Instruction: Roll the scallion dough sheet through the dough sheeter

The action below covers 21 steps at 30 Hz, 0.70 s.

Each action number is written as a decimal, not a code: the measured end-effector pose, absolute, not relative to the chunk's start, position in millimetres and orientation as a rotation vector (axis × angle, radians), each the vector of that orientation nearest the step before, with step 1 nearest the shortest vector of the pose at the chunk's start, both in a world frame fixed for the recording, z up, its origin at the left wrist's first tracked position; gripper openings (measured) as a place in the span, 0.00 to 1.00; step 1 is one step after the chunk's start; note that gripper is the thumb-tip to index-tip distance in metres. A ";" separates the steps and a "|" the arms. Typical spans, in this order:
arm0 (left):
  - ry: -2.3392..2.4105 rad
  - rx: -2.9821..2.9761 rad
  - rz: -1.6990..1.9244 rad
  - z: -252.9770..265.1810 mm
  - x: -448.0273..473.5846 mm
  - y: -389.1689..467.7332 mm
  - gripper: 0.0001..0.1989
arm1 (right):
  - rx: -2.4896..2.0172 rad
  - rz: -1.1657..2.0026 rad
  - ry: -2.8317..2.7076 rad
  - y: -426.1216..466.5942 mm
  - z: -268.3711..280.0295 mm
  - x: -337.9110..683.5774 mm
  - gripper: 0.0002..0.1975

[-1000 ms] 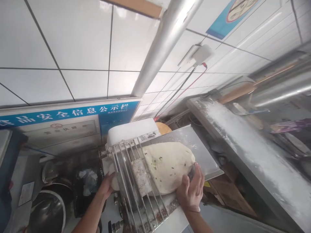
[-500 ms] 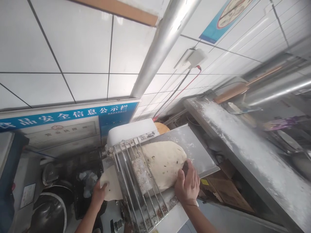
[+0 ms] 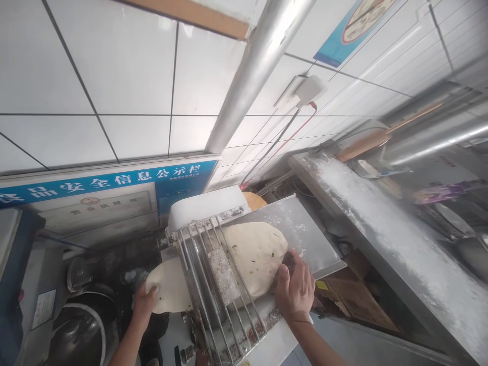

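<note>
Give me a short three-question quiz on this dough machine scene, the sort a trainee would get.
1. True or false: the left hand touches the thin dough sheet coming out on the machine's left.
2. What lies over the dough in the middle of the machine? A) a cloth B) a metal bar guard C) a lid
3. Which hand rests at the edge of the thick dough on the floured metal tray?

Key
1. True.
2. B.
3. The right hand.

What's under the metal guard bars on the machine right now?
Under the guard bars, the dough sheet passes through, emerging by the left hand. The right hand feeds it. The rollers themselves are hidden.
</note>
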<state>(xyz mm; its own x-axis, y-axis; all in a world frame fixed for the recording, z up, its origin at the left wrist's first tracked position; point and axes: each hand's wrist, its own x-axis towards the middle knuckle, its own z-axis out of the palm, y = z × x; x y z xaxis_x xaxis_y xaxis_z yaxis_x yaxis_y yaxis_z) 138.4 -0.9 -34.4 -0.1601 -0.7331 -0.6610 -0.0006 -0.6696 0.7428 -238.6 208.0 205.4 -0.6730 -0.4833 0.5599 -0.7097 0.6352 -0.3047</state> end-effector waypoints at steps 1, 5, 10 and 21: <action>-0.829 1.634 -1.885 -37.8 141.3 -0.1 0.23 | 0.940 0.718 -2.435 207.9 205.9 -238.5 0.37; -0.727 1.715 -1.959 -46.5 154.5 1.2 0.29 | 0.922 0.757 -2.470 206.8 207.6 -237.4 0.40; -0.630 1.686 -1.950 -41.5 162.2 2.1 0.25 | 0.913 0.756 -2.480 205.6 207.9 -237.0 0.42; -0.507 1.609 -1.890 -50.8 170.4 16.2 0.24 | 0.922 0.725 -2.457 205.6 206.9 -238.6 0.38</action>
<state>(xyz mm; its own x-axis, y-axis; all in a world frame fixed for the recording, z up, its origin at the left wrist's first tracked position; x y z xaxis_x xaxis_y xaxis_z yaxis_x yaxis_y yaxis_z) 170.4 16.2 -50.8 -0.0863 -0.6575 -0.7485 0.1946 -0.7480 0.6345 -238.6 205.6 206.9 -0.6938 -0.4763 0.5401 -0.6932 0.6449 -0.3217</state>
